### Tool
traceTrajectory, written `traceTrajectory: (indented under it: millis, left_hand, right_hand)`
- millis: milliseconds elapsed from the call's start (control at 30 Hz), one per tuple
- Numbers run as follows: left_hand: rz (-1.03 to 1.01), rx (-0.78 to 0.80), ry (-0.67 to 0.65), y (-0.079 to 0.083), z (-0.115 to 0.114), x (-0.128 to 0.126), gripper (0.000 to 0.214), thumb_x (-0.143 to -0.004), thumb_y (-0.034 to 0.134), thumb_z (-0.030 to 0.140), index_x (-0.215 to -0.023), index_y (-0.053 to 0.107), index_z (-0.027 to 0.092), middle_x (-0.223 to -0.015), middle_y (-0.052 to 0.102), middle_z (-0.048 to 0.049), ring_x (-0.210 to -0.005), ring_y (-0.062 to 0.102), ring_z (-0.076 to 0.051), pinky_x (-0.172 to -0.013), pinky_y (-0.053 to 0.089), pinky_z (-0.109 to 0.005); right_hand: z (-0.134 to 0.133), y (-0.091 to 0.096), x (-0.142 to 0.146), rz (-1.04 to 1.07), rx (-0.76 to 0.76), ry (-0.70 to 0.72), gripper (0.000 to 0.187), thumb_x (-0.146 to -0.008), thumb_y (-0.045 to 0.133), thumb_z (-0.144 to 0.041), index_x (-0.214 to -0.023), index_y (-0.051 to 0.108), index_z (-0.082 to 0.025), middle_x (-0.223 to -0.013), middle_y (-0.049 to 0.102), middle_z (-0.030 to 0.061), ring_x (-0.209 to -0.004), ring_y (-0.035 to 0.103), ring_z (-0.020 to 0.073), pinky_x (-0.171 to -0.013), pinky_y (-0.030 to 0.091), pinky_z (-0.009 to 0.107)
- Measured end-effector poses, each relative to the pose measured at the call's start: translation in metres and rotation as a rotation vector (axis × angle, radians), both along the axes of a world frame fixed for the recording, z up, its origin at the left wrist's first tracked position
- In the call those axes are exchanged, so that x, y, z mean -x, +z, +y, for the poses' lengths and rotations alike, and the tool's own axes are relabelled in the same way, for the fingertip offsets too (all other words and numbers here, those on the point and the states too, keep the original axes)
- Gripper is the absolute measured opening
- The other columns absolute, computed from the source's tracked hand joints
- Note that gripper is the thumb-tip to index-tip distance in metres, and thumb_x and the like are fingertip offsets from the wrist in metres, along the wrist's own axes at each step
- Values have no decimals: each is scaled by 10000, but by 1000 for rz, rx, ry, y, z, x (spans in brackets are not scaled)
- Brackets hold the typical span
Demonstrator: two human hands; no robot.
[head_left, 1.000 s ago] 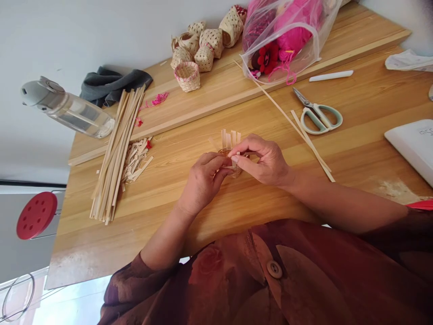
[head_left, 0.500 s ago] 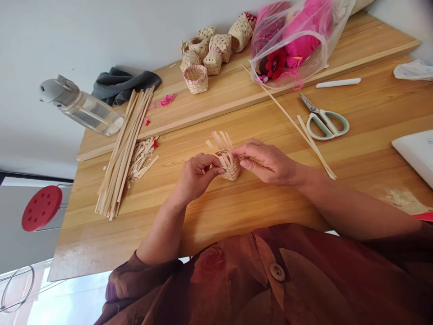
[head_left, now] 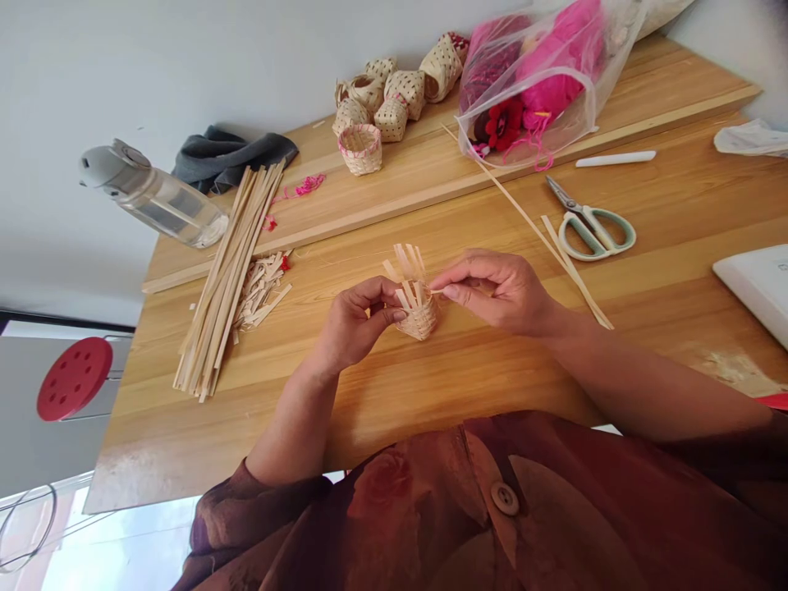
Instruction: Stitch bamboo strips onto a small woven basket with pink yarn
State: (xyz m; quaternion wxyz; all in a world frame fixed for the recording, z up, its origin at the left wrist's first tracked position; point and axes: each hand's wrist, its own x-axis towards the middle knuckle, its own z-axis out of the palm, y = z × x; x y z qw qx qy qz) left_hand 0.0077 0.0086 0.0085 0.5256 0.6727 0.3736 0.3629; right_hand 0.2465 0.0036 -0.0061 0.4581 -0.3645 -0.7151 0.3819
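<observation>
Two hands: from here I see my left hand point(head_left: 360, 324) and my right hand point(head_left: 496, 291) just above mid-frame, close together but not touching.
Left hand: curled narrowly against the small woven bamboo basket point(head_left: 419, 318), holding it at the side.
Right hand: closed to a narrow pinch, with thumb and forefinger holding a thin bamboo strip point(head_left: 438, 290), its tip just beside the basket.
Basket: near mid-frame between my hands, tilted, with loose bamboo spokes point(head_left: 406, 267) fanning toward the top of the frame. I cannot tell whether its base touches the counter point(head_left: 345, 394).
Left of my hands: a long bundle of bamboo strips point(head_left: 213, 304) lies on the counter, with a pile of bamboo offcuts point(head_left: 258, 291) just beside it.
Upper middle: finished woven baskets point(head_left: 394, 98) crowd together on a wooden board point(head_left: 431, 193), near a clear plastic bag point(head_left: 529, 82) of pink yarn.
Right of my hands: green-handled scissors point(head_left: 594, 234) lie on the counter near two long bamboo strips point(head_left: 542, 226).
</observation>
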Motion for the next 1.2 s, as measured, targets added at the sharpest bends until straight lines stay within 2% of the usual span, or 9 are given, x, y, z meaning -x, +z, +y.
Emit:
traceTrajectory:
  millis: [100, 267, 333, 433, 533, 800, 1067, 1200]
  left_hand:
    - [2, 37, -28, -3, 1, 3, 184, -794, 804, 289, -852, 678, 168, -757, 699, -11, -678, 610, -122, -643, 476, -236]
    - [30, 48, -58, -7, 2, 6, 169, -803, 796, 281, -843, 680, 166, -784, 693, -17, -700, 596, -126, -673, 481, -250]
    - [44, 30, -51, -7, 2, 5, 156, -810, 790, 275, -837, 685, 164, -779, 693, -15, -699, 592, -121, -676, 477, -246]
    - [6, 28, -37, -6, 1, 3, 157, -806, 797, 268, -854, 688, 166, -792, 698, -15, -702, 600, -114, -677, 482, -238]
    - [-116, 121, -69, -7, -1, 0, 202, -798, 809, 256, -918, 667, 177, -831, 718, -19, -728, 643, -114, -684, 504, -228]
    - [-266, 339, -34, -4, -6, -9, 420, -723, 870, 283, -1004, 570, 193, -734, 735, 7, -630, 673, -120, -627, 532, -231]
    - [-300, 367, 75, -3, -6, -12, 356, -642, 898, 237, -819, 596, 174, -699, 723, 21, -536, 610, -82, -515, 463, -198]
    - [-246, 332, 145, -3, -9, -13, 275, -639, 890, 255, -736, 648, 167, -678, 711, 14, -527, 580, -81, -500, 455, -206]
  right_hand:
    - [4, -2, -3, -69, 45, 47, 227, -918, 616, -223, -1083, 770, -203, -896, 782, 37, -753, 698, 150, -678, 534, 275]
    - [10, -4, -6, -250, -131, 209, 241, -923, 595, -208, -1089, 768, -229, -980, 789, 33, -834, 710, 164, -771, 524, 287]
    - [11, -2, -6, -284, -150, 239, 212, -938, 587, -223, -1057, 762, -225, -965, 782, 30, -823, 697, 157, -760, 506, 273]
    - [11, 1, -5, -289, -139, 253, 171, -954, 580, -258, -938, 741, -199, -816, 741, 3, -699, 633, 124, -682, 460, 240]
    - [10, 1, -5, -243, -53, 249, 181, -956, 580, -288, -864, 697, -186, -697, 658, -29, -616, 556, 100, -622, 418, 223]
    - [13, -3, -3, 23, 322, 408, 253, -938, 609, -402, -834, 629, -172, -709, 601, -28, -624, 539, 94, -580, 448, 210]
    - [11, -14, 3, 145, 435, 414, 308, -903, 666, -452, -806, 599, -167, -673, 561, -41, -588, 496, 80, -548, 437, 202]
    - [10, -18, 5, 176, 467, 403, 328, -891, 678, -473, -804, 594, -168, -665, 557, -39, -583, 491, 84, -542, 431, 206]
